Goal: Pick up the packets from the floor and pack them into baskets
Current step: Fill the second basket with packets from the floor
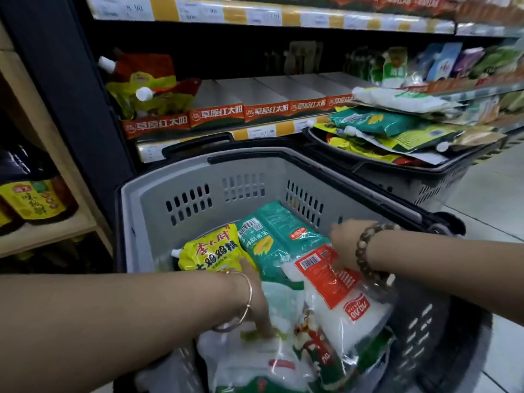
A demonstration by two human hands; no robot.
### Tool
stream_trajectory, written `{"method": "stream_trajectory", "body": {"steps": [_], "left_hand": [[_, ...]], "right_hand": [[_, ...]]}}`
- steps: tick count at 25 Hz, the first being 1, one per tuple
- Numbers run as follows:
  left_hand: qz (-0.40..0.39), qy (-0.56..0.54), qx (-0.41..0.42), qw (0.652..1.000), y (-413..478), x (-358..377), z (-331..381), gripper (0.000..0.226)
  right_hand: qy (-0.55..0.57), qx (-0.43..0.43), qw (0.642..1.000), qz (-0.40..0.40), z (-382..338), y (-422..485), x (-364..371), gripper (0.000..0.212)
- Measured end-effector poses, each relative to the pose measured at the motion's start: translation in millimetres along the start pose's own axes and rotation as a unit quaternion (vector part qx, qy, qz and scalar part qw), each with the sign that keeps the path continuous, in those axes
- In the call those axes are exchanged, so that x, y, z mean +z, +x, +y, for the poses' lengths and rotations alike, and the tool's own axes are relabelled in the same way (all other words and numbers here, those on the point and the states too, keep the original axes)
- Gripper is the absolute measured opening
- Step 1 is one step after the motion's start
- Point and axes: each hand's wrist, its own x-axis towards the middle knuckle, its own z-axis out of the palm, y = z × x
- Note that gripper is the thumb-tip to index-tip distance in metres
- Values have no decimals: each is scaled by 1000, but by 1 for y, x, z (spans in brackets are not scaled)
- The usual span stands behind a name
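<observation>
Grey basket (pixel 147 211) holds the packets: yellow pouch (pixel 209 251), green corn-print bag (pixel 278 236), white packet (pixel 357 313) labelled 加加. Left hand (pixel 255 299) presses down among them, fingers seemingly straight. Right hand (pixel 344 245) rests on the white packet; its grip cannot be told because of blur. Shelf strips (pixel 217 116) read 草原红太阳.

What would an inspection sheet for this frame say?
Surface: pale floor beside the baskets.
Job's things: near grey basket holds yellow packet, green packet, red-and-white packet and others; far basket heaped with packets.
Clutter: nothing seen.
Hands: left hand reaches among the packets; right hand on the red-and-white packet, blurred; grips unclear.
Cables: nothing seen.
Surroundings: store shelves with pouches; bottles at left.
</observation>
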Motion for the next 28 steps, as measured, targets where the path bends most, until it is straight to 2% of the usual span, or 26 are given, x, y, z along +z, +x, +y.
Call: {"method": "stream_trajectory", "body": {"steps": [1, 2, 4, 7, 10, 12, 14, 16, 20, 22, 23, 25, 28], "left_hand": [[-7, 29, 22, 999, 4, 2, -1, 125], [-27, 66, 47, 996, 5, 3, -2, 128], [-41, 147, 102, 983, 8, 13, 0, 126], [6, 187, 134, 973, 33, 35, 0, 118], [48, 161, 137, 976, 44, 51, 1, 100], [41, 173, 125, 976, 41, 55, 11, 101], [24, 168, 106, 980, 29, 53, 25, 87], [6, 176, 96, 980, 20, 51, 35, 84], [-24, 258, 109, 960, 12, 51, 33, 122], [-43, 249, 122, 960, 10, 42, 32, 127], [-49, 236, 129, 962, 11, 35, 31, 124], [-44, 212, 148, 965, 8, 17, 28, 101], [0, 169, 159, 973, -2, -10, 12, 79]], "right_hand": [[-9, -24, 1000, 11, 2, 0, -2, 67], [-12, -63, 998, -13, 4, 3, -3, 86], [-75, -144, 981, -102, 4, 4, 0, 109], [-168, -178, 957, -155, 1, 8, 15, 124], [-171, -139, 960, -174, -9, 5, 32, 134], [-168, -123, 962, -179, -13, 2, 36, 136], [-164, -107, 964, -180, -16, -3, 34, 136], [-159, -88, 967, -177, -19, -7, 31, 137], [-163, -95, 966, -179, -21, -4, 33, 143], [-168, -114, 964, -173, -20, 0, 32, 142], [-162, -126, 964, -172, -18, 1, 29, 138], [-131, -145, 967, -162, -14, 1, 17, 121], [-68, -115, 986, -103, -11, -1, 0, 103]]}}
